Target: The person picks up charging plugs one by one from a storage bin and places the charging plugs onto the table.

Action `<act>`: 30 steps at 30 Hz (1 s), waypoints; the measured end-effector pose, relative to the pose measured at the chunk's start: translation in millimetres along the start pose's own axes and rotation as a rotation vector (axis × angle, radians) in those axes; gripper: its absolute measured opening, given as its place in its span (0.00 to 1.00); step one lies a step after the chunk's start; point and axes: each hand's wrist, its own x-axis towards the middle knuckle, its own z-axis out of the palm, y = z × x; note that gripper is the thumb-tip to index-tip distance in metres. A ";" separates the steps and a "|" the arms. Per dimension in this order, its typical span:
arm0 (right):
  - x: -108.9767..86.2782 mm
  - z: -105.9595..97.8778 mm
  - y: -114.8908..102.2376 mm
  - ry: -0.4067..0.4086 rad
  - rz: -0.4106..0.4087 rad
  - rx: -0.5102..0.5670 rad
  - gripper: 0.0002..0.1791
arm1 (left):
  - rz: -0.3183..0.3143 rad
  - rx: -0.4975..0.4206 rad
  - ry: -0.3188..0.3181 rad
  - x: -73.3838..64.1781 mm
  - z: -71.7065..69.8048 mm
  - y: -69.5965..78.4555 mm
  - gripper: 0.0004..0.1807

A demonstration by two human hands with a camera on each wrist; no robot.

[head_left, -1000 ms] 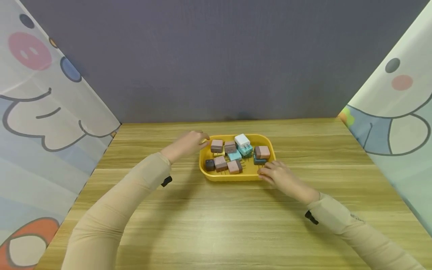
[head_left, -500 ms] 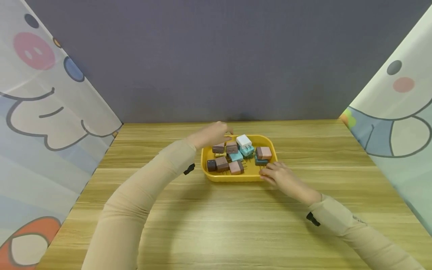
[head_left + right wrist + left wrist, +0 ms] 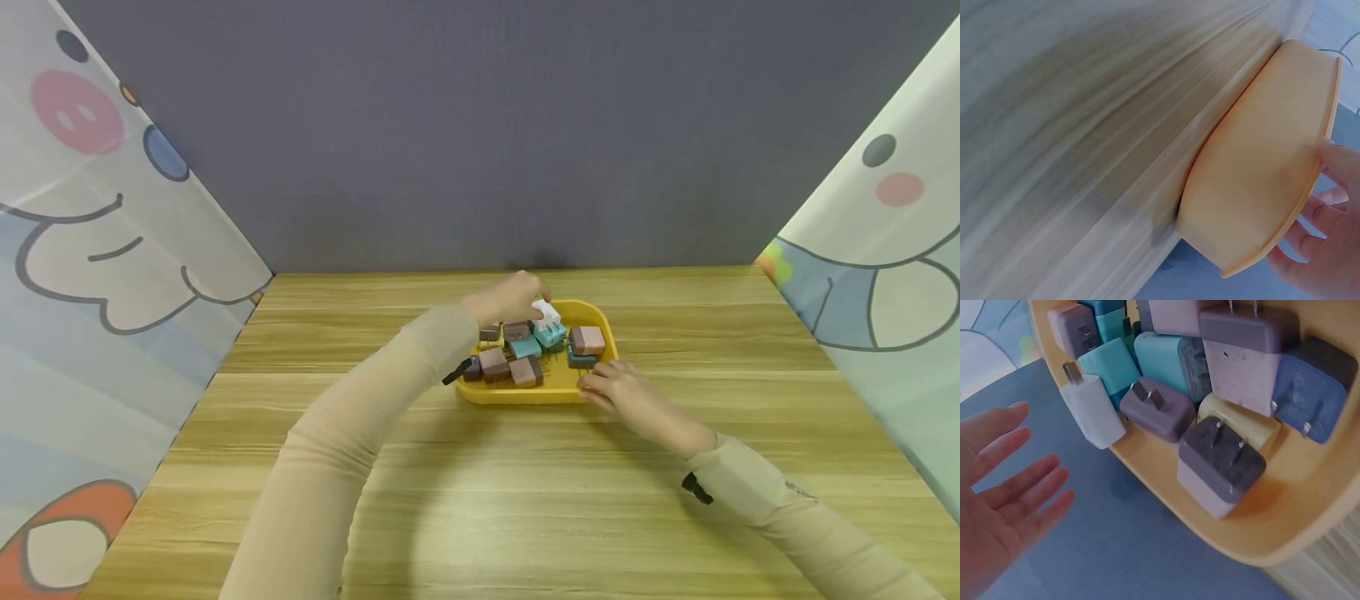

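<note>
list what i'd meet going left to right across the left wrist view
Left hand, white charger, mauve charger beside it, lowest pink-and-dark charger, blue-faced charger.

A left hand [image 3: 1013,503], its fingers extended, hangs just beside a rounded, orange-yellow plastic tray [image 3: 1272,531] of blocky plug adapters [image 3: 1161,411]. A white rectangular adapter [image 3: 1092,414] overlaps the tray's edge nearest the hand; near a rounded corner, a pink-and-mauve block [image 3: 1217,465] partly hides a cream adapter [image 3: 1255,426], a blue-and-black adapter [image 3: 1307,400] nearby.
</note>
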 end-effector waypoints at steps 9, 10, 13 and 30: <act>-0.6 0.3 0.5 -0.001 0.004 -0.001 0.05 | -0.023 -0.051 -0.002 16.8 9.1 4.6 0.18; -0.6 0.2 0.5 0.000 0.005 -0.001 0.05 | -0.029 -0.045 -0.006 18.3 10.2 4.7 0.18; -0.5 0.6 0.9 0.003 0.005 -0.003 0.06 | -0.054 -0.041 -0.019 22.2 13.5 5.0 0.18; -2.1 2.2 0.7 0.012 0.017 -0.002 0.05 | -0.125 -0.059 -0.030 30.5 25.3 2.3 0.16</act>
